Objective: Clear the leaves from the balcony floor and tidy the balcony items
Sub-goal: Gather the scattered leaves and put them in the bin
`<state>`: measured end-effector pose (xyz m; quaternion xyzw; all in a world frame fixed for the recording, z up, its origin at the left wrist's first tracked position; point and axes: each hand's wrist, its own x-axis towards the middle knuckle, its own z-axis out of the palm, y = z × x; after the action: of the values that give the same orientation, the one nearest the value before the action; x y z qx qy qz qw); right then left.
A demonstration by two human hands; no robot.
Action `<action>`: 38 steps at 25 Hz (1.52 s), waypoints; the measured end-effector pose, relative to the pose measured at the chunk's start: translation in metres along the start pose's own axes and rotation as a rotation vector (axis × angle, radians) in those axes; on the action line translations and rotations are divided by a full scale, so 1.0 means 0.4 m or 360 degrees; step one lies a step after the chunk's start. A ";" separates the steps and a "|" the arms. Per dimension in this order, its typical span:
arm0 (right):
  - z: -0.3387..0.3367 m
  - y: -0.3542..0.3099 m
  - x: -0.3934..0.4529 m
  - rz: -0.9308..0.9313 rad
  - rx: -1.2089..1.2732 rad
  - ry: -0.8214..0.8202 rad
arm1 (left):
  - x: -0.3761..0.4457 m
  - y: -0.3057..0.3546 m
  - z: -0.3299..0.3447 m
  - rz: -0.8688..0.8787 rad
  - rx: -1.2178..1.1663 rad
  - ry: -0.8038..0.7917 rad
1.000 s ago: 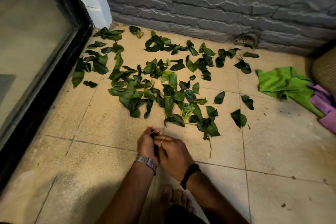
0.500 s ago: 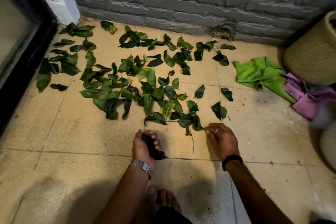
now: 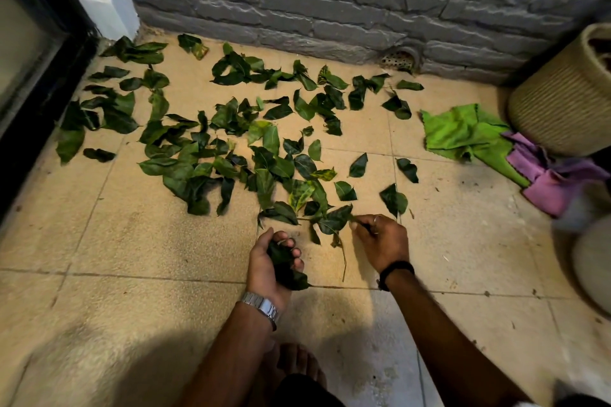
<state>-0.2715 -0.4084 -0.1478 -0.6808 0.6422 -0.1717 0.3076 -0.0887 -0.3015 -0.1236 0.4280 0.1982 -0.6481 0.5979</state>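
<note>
A second ago both hands meet over one dark bunch close together; now they are apart. The left hand (image 3: 271, 269) alone grips the bunch of leaves (image 3: 286, 266), fingers curled round it. The right hand (image 3: 383, 239) has gone out toward two o'clock from the left and pinches the tip of a leaf (image 3: 334, 220) at the near edge of the scatter.

the floor (image 3: 139, 251) is made of big tan tiles with thin lines between them. lots of dark green leaves (image 3: 231, 142) lie spread over it, up to the grey wall. a green cloth (image 3: 463, 132) and a purple cloth (image 3: 549, 182) lie touching on the right, beside a woven basket (image 3: 562, 92).
</note>
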 end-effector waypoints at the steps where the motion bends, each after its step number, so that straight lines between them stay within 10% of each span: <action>1: -0.011 -0.005 -0.004 0.0126 0.0219 0.0042 | 0.001 0.000 0.000 0.0011 0.0011 -0.0003; 7: -0.002 -0.116 -0.131 0.0022 0.0532 0.0183 | -0.004 -0.028 0.018 0.0116 0.0238 0.0009; 12: 0.100 -0.214 -0.245 -0.0722 -0.0109 -0.0559 | 0.008 -0.048 0.000 0.0473 0.0338 0.0352; 15: 0.078 -0.241 -0.250 -0.0798 0.0206 -0.0806 | 0.004 0.004 -0.033 0.0567 0.0371 0.0779; 19: 0.080 -0.199 -0.143 -0.0451 0.0059 -0.0189 | 0.000 0.058 -0.032 0.0474 0.0118 0.0595; 24: 0.118 -0.135 -0.081 -0.0410 -0.0532 -0.0274 | -0.010 0.069 -0.063 0.0528 0.0186 0.0353; 30: 0.105 -0.217 -0.125 -0.0632 0.0209 0.0025 | -0.014 0.071 -0.084 0.0595 0.0250 0.0411; 38: 0.145 -0.301 -0.256 -0.0869 0.0218 -0.0915 | -0.030 0.065 -0.092 0.0817 0.0311 0.0809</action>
<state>-0.1542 -0.2983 -0.0980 -0.8245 0.3125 -0.0920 0.4626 -0.0534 -0.2713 -0.1277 0.6660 0.1637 -0.3661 0.6290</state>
